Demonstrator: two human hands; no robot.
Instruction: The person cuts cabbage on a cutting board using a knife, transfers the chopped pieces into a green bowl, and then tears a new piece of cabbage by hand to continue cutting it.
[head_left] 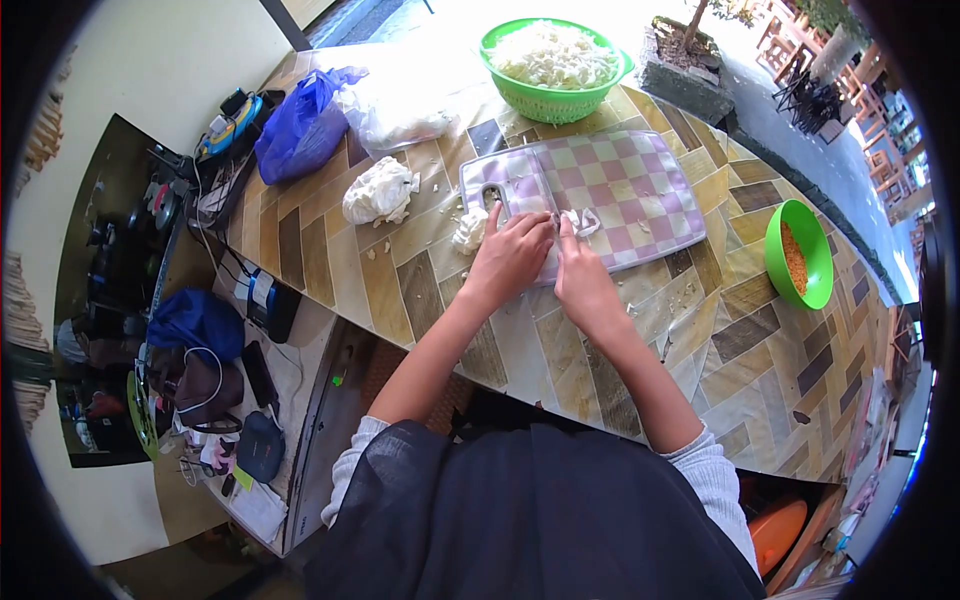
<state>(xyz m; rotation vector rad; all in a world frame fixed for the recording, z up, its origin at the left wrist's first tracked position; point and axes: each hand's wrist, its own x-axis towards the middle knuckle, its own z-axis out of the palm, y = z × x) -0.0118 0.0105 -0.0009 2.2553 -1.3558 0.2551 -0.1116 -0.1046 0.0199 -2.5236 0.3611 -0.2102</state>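
On the checked cutting board (620, 190), both hands are meeting — left hand (510, 255) pinning white cabbage pieces (582, 222) with curled fingers, right hand (580, 275) closing beside them, its grip unclear.

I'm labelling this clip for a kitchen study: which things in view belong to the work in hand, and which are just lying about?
In use:
left hand and right hand on white pieces
checked cutting board
green basket of shreds
white chunk

Lying about:
blue plastic bag
small green bowl
cables and gadgets
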